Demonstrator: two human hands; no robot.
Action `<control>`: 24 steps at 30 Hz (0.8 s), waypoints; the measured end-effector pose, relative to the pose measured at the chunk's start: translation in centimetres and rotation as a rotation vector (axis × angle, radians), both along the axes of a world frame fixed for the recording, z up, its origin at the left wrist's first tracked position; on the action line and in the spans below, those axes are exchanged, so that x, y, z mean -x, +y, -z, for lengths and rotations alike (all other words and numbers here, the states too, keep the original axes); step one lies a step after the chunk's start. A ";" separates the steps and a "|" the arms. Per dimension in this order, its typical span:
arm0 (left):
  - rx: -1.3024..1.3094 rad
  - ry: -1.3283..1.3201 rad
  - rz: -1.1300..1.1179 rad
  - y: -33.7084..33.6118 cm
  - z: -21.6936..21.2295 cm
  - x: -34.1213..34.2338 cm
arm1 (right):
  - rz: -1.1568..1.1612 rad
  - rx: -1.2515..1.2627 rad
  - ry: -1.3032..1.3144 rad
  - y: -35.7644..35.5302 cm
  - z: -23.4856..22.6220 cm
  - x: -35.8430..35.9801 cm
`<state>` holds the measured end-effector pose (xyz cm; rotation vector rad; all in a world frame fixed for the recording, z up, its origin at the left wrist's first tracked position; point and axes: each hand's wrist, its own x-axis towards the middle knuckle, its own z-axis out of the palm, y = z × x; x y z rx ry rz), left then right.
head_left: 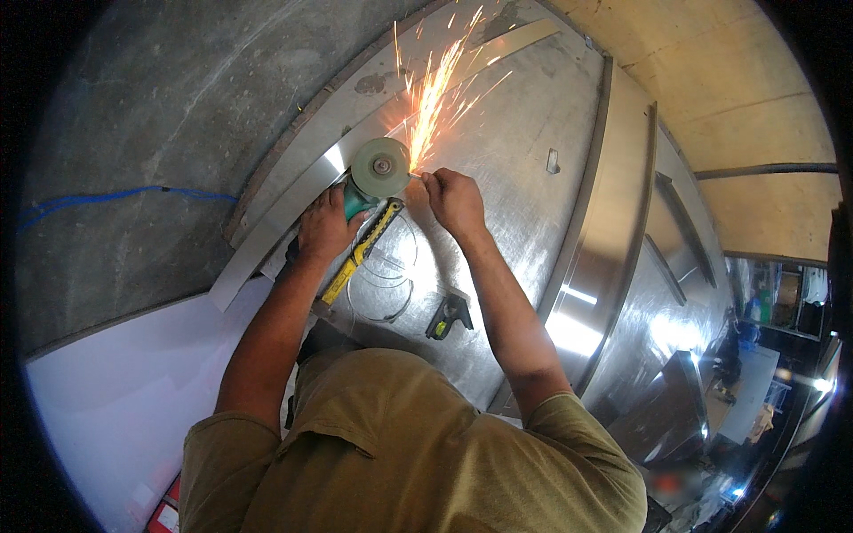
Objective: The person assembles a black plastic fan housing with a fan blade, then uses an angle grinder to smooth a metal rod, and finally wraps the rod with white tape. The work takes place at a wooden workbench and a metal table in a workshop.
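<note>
My left hand [326, 224] is closed around the green body of an angle grinder [357, 202]. Its round grey-green disc [380, 167] faces up, and bright orange sparks [433, 102] fly from the disc's right edge toward the far side. Between thumb and fingers, my right hand [455, 202] pinches a small thin piece [416, 174] against that edge; most of it is hidden by the fingers and glare. Just below the grinder lies a yellow-and-black utility knife [360, 253] beside a loop of thin wire [380, 298].
A small black tool with a yellow-green spot [449, 317] rests on the shiny metal sheet [524, 195]. Long metal strips [293, 195] lie along the left, and a folded metal channel [604, 231] stands at the right. A blue cable [133, 194] runs along the grey surface.
</note>
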<state>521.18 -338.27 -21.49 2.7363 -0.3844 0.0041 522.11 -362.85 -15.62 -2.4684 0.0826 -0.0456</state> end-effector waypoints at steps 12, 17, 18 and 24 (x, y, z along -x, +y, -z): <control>-0.005 0.066 -0.004 -0.2 -0.8 0.0 | 0.002 -0.154 0.115 -1.2 1.5 -1.1; -0.040 0.118 -0.021 -0.2 -0.8 -0.2 | 0.120 -0.526 0.272 -1.0 0.8 -0.1; -0.019 0.098 -0.017 -0.1 -0.8 -0.2 | 0.089 -0.731 0.264 -0.8 0.1 0.5; -0.064 0.088 -0.023 -0.3 -1.0 0.1 | -0.045 -1.192 0.238 -1.3 -6.4 5.1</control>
